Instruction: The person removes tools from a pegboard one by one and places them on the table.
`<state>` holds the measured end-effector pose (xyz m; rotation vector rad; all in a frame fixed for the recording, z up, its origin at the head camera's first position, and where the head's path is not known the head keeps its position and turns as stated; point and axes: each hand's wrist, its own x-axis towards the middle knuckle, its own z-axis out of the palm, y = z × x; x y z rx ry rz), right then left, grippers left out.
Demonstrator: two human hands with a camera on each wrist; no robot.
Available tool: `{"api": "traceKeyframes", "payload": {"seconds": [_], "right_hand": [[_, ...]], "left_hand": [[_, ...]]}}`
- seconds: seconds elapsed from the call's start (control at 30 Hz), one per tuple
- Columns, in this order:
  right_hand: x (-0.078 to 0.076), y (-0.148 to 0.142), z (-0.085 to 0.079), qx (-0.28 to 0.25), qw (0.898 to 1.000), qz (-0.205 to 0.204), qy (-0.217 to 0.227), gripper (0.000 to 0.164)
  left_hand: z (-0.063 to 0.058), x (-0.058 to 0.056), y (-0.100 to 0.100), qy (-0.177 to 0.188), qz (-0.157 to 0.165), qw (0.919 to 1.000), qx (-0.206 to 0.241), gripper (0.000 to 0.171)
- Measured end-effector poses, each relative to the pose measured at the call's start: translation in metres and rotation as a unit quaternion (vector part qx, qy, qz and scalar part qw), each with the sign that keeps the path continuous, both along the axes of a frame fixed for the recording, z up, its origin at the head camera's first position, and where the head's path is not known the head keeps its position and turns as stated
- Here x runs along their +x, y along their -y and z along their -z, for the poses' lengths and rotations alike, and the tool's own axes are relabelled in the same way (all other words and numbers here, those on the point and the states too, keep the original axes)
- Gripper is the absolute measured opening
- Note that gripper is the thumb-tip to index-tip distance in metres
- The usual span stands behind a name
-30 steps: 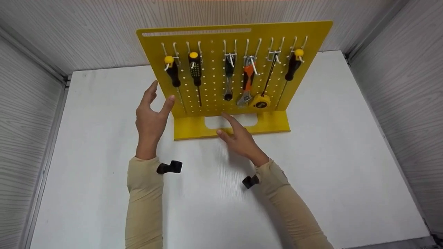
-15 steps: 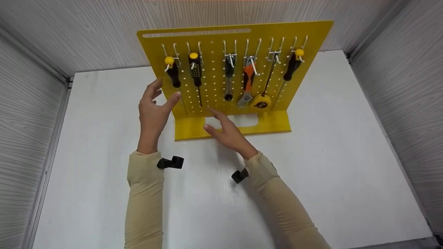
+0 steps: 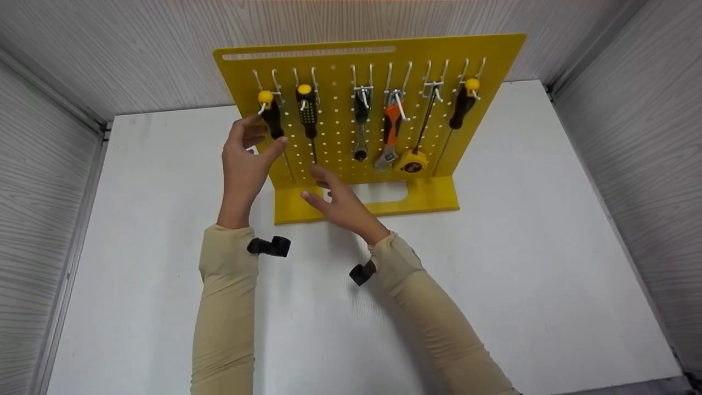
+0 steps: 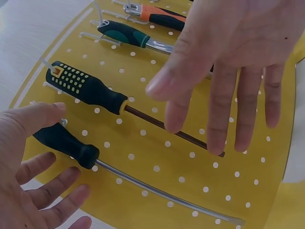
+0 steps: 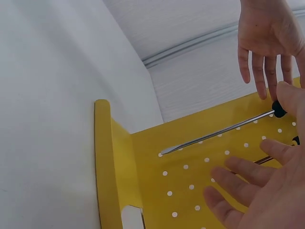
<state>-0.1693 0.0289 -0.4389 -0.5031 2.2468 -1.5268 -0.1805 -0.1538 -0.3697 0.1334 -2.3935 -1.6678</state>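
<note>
A yellow pegboard (image 3: 340, 131) stands upright with tools hanging on white hooks. At its left end hangs a screwdriver (image 4: 66, 143) with a dark handle, yellow end and long silver shank. My left hand (image 3: 245, 167) is beside this handle, thumb and fingers spread around it; I cannot tell whether they touch it. To its right hangs a second screwdriver (image 4: 90, 86), its dark handle dotted with yellow. In front of the lower board, my right hand (image 3: 343, 206) reaches leftward near that second shank tip, fingers apart and holding nothing.
Further right hang a ratchet wrench (image 3: 361, 120), an orange-handled adjustable wrench (image 3: 391, 126), a yellow tape measure (image 3: 411, 162) and another screwdriver (image 3: 464, 107). The board's yellow base (image 3: 439, 195) sits on a white table (image 3: 548, 247) between grey panel walls.
My left hand has moved slightly up and right, closer to the leftmost screwdriver's handle. My right hand has moved left along the board's lower edge. The tools still hang in place.
</note>
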Motion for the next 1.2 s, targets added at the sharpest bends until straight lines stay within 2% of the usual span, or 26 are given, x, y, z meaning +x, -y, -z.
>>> {"api": "traceKeyframes", "payload": {"seconds": [0.17, 0.27, 0.43, 0.7, 0.87, 1.2], "right_hand": [[-0.005, 0.009, -0.003, 0.011, 1.000, 0.004, -0.006, 0.064], [-0.009, 0.017, -0.001, 0.012, 1.000, -0.003, 0.000, 0.064], [-0.015, 0.030, 0.003, -0.018, 0.999, -0.014, 0.029, 0.065], [-0.021, 0.034, 0.003, -0.033, 0.997, -0.013, 0.068, 0.059], [-0.021, 0.038, 0.004, -0.052, 0.996, -0.019, 0.069, 0.056], [-0.014, 0.038, 0.012, -0.053, 0.995, 0.009, 0.089, 0.050]], "left_hand": [[0.002, -0.008, -0.001, -0.008, 0.016, 0.9998, 0.007, 0.055], [0.003, -0.010, -0.002, -0.009, 0.008, 0.9999, 0.008, 0.049], [0.008, -0.014, -0.004, 0.000, -0.008, 1.0000, 0.003, 0.045], [0.009, -0.012, -0.004, 0.002, -0.017, 0.9998, -0.012, 0.042], [0.005, -0.010, -0.004, 0.009, -0.020, 0.9995, -0.020, 0.036], [0.003, -0.007, -0.005, 0.006, -0.019, 0.9997, -0.013, 0.033]]}}
